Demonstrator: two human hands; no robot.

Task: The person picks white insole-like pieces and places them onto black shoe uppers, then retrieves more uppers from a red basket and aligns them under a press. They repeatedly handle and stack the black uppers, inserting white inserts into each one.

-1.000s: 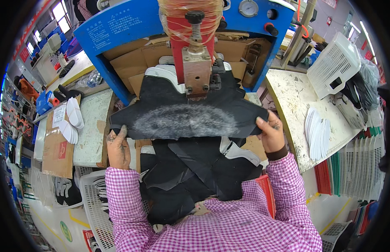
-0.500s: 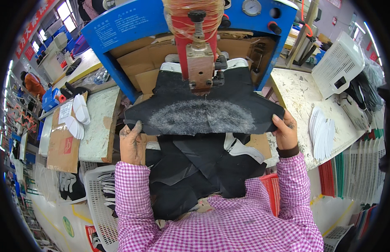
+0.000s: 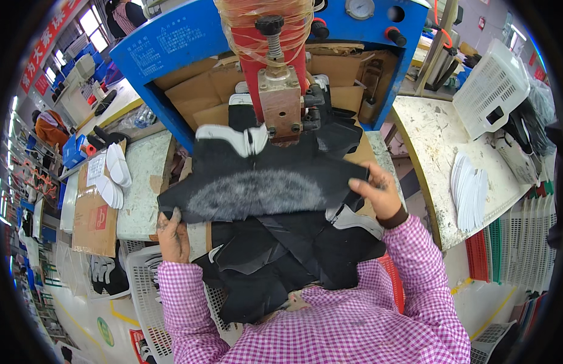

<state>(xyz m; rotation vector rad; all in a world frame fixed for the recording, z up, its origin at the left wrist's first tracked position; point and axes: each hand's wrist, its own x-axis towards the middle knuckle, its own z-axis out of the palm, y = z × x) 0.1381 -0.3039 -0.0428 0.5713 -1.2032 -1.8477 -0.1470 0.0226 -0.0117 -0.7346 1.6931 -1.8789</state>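
A wide black sheet piece (image 3: 255,195) with a whitish fuzzy patch is stretched between my two hands. My left hand (image 3: 173,236) pinches its left end, thumb on top. At the right end, slightly higher, my right hand (image 3: 380,191) grips it with the thumb in front. The piece tilts up toward the right, just on my side of the metal press head (image 3: 283,109). White shaped parts (image 3: 224,138) show along a black edge beside that head. Between my forearms lies a pile of similar black pieces (image 3: 281,246), some with white parts attached.
A blue machine frame (image 3: 166,51) surrounds the press head, with cardboard inside. White shaped pads (image 3: 466,191) lie on the right table (image 3: 418,142); more pads (image 3: 116,173) lie on cardboard at left. White baskets (image 3: 149,303) stand low on the left.
Both hands have shifted left with the black piece, my left hand also toward me, so the piece now tilts. White parts beside the press head have come into sight.
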